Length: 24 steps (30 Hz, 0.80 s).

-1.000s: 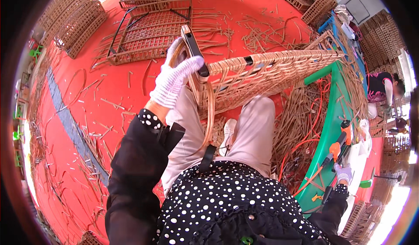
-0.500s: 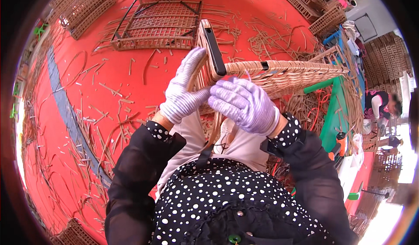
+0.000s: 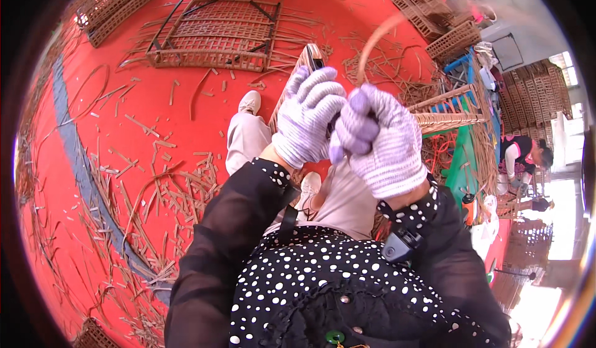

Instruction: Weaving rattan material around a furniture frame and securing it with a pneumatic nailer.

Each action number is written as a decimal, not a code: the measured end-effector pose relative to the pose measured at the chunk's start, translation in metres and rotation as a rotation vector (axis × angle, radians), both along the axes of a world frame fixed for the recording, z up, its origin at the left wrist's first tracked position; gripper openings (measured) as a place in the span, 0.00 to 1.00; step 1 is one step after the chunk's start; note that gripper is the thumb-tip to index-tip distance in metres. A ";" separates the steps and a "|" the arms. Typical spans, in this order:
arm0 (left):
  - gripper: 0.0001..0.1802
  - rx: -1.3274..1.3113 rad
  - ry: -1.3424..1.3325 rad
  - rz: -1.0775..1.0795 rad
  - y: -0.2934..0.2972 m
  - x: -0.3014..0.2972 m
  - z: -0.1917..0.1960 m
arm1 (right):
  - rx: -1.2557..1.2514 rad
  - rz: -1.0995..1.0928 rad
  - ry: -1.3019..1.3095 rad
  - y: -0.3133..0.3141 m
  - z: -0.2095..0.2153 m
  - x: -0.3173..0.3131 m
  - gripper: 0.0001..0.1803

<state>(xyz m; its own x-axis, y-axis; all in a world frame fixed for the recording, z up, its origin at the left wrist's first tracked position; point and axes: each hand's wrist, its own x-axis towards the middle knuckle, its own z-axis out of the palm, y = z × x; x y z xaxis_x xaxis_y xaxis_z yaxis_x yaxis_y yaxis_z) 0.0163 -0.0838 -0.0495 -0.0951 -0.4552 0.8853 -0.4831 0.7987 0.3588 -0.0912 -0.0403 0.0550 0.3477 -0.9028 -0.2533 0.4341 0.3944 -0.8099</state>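
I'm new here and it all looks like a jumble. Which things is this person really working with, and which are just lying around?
In use:
left hand
right hand
cane strip, curving up from the right hand
woven basket behind the hands

Lying about:
flat woven frame
cane scraps on the red floor
stacked baskets

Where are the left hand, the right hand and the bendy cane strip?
left hand [image 3: 308,121], head view, back of the glove.
right hand [image 3: 382,140], head view, back of the glove.
cane strip [image 3: 372,41], head view, curved middle.

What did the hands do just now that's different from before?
The right hand came up beside the left hand and now grips a cane strip curving upward. The left hand kept hold of the woven basket. The floor scraps stayed put.
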 end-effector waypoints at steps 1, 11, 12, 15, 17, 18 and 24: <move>0.18 0.017 0.015 -0.009 0.006 0.000 0.001 | 0.014 -0.010 0.130 0.008 0.006 0.002 0.13; 0.24 0.033 0.074 -0.088 0.019 0.007 -0.001 | -0.721 0.340 0.949 0.025 0.053 0.004 0.03; 0.25 0.033 0.118 -0.068 0.022 0.004 0.000 | -0.653 0.325 0.844 0.026 0.057 0.007 0.04; 0.23 -0.050 0.132 -0.063 0.022 0.000 0.003 | -0.421 0.223 0.931 0.020 0.068 0.016 0.06; 0.21 0.011 0.071 -0.006 0.029 0.000 0.005 | -0.171 0.208 0.606 0.011 0.066 0.015 0.07; 0.21 0.048 0.138 -0.073 0.034 0.002 0.009 | -0.619 0.330 0.962 0.003 0.064 0.013 0.10; 0.27 0.119 0.040 -0.033 0.044 0.000 0.011 | -0.349 0.176 0.678 -0.022 0.047 0.005 0.12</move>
